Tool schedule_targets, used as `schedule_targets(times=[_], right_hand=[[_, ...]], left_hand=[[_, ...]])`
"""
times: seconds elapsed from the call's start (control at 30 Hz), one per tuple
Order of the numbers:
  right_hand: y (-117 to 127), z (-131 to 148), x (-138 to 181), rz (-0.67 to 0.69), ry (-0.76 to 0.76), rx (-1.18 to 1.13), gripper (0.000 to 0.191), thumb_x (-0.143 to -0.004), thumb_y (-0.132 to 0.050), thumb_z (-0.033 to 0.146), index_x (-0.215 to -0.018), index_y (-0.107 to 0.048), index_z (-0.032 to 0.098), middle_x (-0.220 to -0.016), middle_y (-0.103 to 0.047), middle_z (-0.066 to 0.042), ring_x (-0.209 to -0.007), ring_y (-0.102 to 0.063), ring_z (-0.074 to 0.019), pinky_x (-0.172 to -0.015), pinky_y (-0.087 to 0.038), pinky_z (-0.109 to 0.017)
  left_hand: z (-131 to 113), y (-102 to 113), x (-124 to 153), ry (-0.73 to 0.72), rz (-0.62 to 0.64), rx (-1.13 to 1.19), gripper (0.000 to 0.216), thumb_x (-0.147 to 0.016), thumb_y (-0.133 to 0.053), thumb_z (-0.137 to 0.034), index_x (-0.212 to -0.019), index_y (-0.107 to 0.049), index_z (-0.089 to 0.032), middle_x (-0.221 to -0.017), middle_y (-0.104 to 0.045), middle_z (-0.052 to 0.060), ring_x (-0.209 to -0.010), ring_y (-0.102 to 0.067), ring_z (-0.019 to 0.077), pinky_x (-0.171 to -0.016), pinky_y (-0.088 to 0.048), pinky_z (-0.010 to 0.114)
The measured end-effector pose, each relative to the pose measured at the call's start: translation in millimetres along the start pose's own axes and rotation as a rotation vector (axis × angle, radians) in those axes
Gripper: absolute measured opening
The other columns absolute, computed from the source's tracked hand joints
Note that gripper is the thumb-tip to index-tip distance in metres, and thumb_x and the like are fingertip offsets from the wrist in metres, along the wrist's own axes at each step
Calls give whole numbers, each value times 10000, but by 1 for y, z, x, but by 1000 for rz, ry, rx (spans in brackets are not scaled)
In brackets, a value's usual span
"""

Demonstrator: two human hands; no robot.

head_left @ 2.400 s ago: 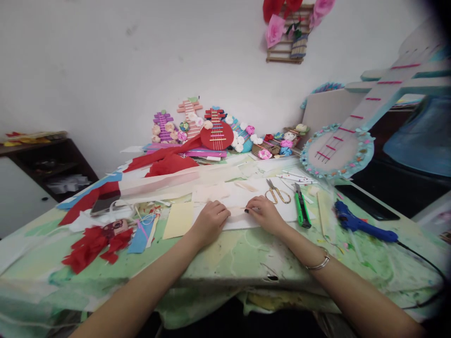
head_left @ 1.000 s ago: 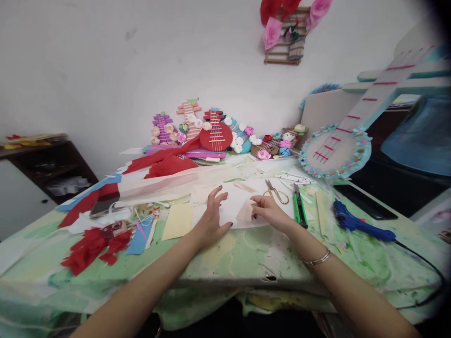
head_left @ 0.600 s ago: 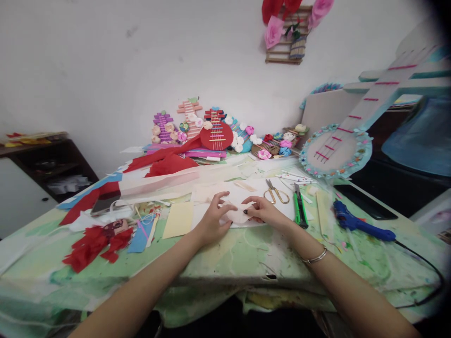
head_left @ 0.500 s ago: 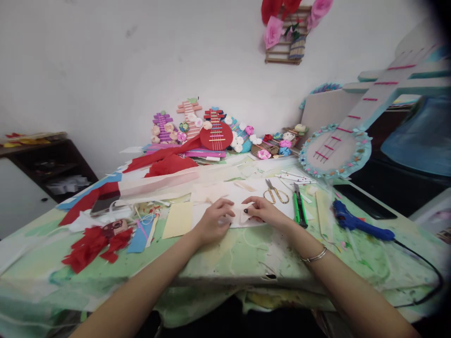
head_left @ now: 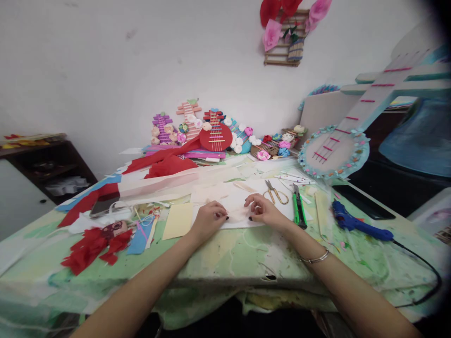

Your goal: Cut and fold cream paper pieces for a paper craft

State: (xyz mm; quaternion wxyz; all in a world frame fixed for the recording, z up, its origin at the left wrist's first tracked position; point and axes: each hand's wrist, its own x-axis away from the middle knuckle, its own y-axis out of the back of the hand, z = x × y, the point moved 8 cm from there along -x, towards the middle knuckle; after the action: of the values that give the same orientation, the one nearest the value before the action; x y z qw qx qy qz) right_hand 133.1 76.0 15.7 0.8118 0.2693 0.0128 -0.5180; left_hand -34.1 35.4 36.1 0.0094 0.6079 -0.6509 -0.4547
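My left hand (head_left: pixel 208 219) rests low over a white sheet (head_left: pixel 253 187), thumb and fingertips pinched at the edge of a thin, pale pink paper piece (head_left: pixel 237 215). That piece lies nearly flat and blends into the white sheet. Across from it, my right hand (head_left: pixel 262 210) has its thumb and forefinger apart, just right of the pale piece, with nothing visible between them. Another pale strip (head_left: pixel 244 187) lies beyond the hands. Gold-handled scissors (head_left: pixel 276 193) and a green utility knife (head_left: pixel 299 206) lie beside my right hand.
To the right lie a blue glue gun (head_left: pixel 359 221) with its cord and a black phone (head_left: pixel 362 202). Yellow paper (head_left: pixel 178 219) and red crepe scraps (head_left: pixel 86 248) are on the left. Decorated paper instruments (head_left: pixel 215 134) stand along the wall; a larger one (head_left: pixel 333 149) leans at right.
My right hand's fingers have spread apart and come off the pale paper piece. My left fingers have drawn closer together at its edge, and the piece now lies flatter between the hands.
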Motion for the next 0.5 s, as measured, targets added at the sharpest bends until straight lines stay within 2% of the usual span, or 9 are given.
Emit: schedule_targets(times=[0.13,0.27,0.4,0.5], right_hand=[[-6,14,3,15,97,232,252,-600,-592,49,-813,-594,182,-919,-450,-12,-618,-429,-73,-565,-390,-219],[-12,23,6,42,151,290,228,-631,-617,66,-827,-599,181,-902,-468,-12,-613,-440,-76,-579,-390,-221],[-12,26,5,13,163,346,132,-699,-567,69,-773,-611,170,-832,-489,-9,-572,-440,-70,-556,-376,-214],[-10,26,5,-5,166,397,127,-700,-562,55,-711,-630,162,-757,-499,-4,-565,-448,-76,-552,-369,-211]], left_hand=[[7,4,0,103,-20,-17,74,-675,-647,-123,-670,-694,-180,-771,-589,19,-611,-512,98,-570,-427,220],[18,8,1,209,-41,-19,40,-673,-667,-180,-675,-707,-188,-688,-558,3,-578,-482,101,-564,-402,230],[19,4,0,194,3,0,60,-667,-661,-162,-680,-707,-198,-684,-586,-1,-597,-490,108,-583,-397,231],[16,3,1,173,18,-9,98,-652,-649,-125,-695,-701,-196,-686,-605,-4,-596,-494,108,-587,-402,230]])
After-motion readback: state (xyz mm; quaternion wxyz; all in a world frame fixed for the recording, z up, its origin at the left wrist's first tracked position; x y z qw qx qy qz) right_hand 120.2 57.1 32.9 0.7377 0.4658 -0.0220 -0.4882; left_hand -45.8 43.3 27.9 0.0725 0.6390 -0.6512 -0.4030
